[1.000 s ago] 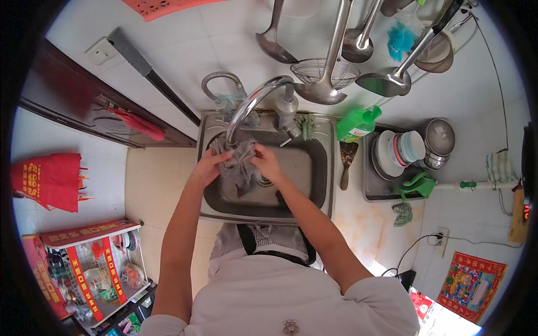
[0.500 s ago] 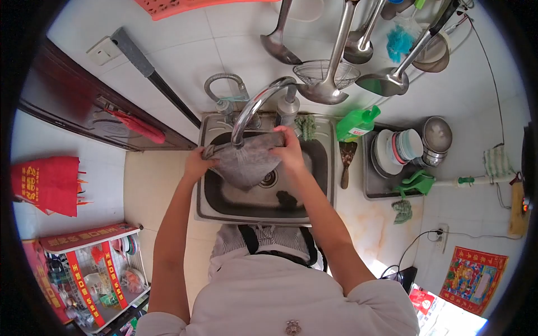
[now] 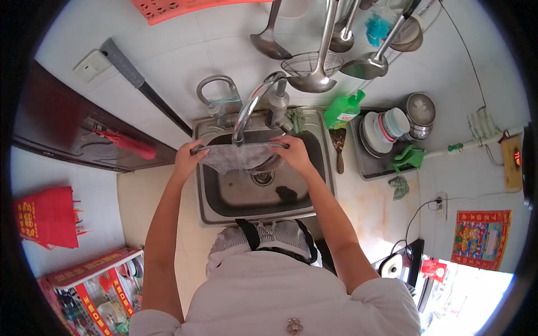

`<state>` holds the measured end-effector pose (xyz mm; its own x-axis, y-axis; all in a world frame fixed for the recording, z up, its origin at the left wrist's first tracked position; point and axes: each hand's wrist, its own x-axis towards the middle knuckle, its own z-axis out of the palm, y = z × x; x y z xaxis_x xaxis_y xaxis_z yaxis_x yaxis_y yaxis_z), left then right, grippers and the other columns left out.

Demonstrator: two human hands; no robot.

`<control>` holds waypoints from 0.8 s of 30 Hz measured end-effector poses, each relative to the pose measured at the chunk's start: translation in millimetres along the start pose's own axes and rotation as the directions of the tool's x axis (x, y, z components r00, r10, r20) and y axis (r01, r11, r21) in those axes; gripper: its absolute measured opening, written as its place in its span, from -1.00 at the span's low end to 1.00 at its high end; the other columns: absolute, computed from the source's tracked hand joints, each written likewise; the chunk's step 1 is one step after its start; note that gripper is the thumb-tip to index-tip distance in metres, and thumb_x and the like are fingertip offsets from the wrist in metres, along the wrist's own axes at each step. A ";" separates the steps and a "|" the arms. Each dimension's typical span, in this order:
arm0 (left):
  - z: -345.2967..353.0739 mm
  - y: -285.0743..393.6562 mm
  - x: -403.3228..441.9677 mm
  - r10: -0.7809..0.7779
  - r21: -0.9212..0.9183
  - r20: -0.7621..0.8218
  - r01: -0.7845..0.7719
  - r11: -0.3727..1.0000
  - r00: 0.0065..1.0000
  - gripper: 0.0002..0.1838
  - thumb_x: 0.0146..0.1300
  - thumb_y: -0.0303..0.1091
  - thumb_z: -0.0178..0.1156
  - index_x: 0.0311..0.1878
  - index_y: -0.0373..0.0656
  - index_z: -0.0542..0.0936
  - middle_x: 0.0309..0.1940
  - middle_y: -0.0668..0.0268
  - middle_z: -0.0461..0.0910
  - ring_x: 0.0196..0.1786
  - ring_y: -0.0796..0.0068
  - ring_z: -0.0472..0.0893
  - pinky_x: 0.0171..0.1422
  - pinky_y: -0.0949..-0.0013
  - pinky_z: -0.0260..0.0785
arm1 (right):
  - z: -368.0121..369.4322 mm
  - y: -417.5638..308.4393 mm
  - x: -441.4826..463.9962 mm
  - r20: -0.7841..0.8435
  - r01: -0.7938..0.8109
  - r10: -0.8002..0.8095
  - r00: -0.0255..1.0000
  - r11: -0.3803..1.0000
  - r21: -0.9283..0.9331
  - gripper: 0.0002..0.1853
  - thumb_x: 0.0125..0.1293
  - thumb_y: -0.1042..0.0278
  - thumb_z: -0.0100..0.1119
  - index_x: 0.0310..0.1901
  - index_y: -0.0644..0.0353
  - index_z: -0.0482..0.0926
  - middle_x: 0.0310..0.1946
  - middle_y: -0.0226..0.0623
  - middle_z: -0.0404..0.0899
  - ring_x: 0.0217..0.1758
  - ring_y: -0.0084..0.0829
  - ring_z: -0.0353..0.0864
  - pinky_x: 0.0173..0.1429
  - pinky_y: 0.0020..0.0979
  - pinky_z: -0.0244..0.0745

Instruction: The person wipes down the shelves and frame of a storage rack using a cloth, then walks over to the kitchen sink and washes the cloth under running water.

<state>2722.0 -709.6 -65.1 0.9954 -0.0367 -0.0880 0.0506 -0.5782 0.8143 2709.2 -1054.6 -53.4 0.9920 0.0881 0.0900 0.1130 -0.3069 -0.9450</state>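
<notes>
A wet grey cloth (image 3: 219,157) is stretched between my two hands, just under the curved metal faucet (image 3: 253,107). Water runs from the spout onto it. My left hand (image 3: 187,160) pinches the cloth's left corner near the sink's left rim. On the other side, my right hand (image 3: 295,152) grips the right end, fingers closed over the edge. The cloth hangs above the steel sink (image 3: 263,217), whose drain (image 3: 262,178) shows below. A dark wet clump (image 3: 286,194) lies on the basin floor.
Right of the sink are a green bottle (image 3: 343,110), a spatula (image 3: 338,150) and a tray (image 3: 374,173) with stacked bowls (image 3: 394,123). Ladles (image 3: 314,83) and a wire strainer (image 3: 297,65) hang over the back. A dark door (image 3: 73,126) stands at left.
The cloth has gone from bunched and hanging low to stretched nearly level, its top edge pulled straight. My left hand has moved slightly left; the whole view has shifted a little.
</notes>
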 end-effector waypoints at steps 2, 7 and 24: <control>-11.9 24.1 1.6 -0.053 0.415 0.071 0.019 0.910 0.996 -0.61 0.07 -0.33 0.36 -0.01 -0.16 0.58 -0.28 0.30 0.58 -0.22 0.43 0.56 -0.09 0.43 0.38 | 0.6 -24.2 0.0 -0.025 -0.258 0.263 0.964 0.957 0.131 -0.70 0.07 0.20 0.36 -0.48 0.33 0.62 -0.48 -0.40 0.58 -0.40 -0.57 0.50 -0.33 -0.49 0.35; 17.3 -1.0 9.9 0.337 0.072 -0.206 -0.329 0.941 0.919 -0.65 0.19 -0.15 0.27 -0.03 -0.12 0.59 -0.13 0.19 0.52 -0.04 0.36 0.51 0.06 0.41 0.31 | 49.4 -31.9 -7.9 -0.056 -0.229 0.421 0.905 0.595 0.770 -0.82 0.27 0.26 0.21 -0.41 0.16 0.54 -0.46 -0.56 0.49 -0.38 -0.72 0.39 -0.29 -0.62 0.28; 121.1 58.7 -14.3 -0.369 -0.783 0.068 0.279 0.556 0.927 -0.74 0.32 -0.22 0.08 -0.26 -0.26 0.52 -0.38 0.36 0.52 -0.35 0.55 0.47 -0.26 0.40 0.33 | 149.5 -13.8 9.3 -0.489 -0.241 0.291 0.822 0.956 0.165 -0.60 0.30 0.07 0.08 -0.43 0.33 0.53 -0.63 -0.02 0.47 -0.58 -0.09 0.43 -0.33 -0.21 0.39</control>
<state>2700.9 -841.7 -85.6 0.8987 0.1235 -0.4208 0.3689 0.3061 0.8776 2708.5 -907.8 -86.5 0.8758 -0.4803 -0.0476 -0.1400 -0.1584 -0.9774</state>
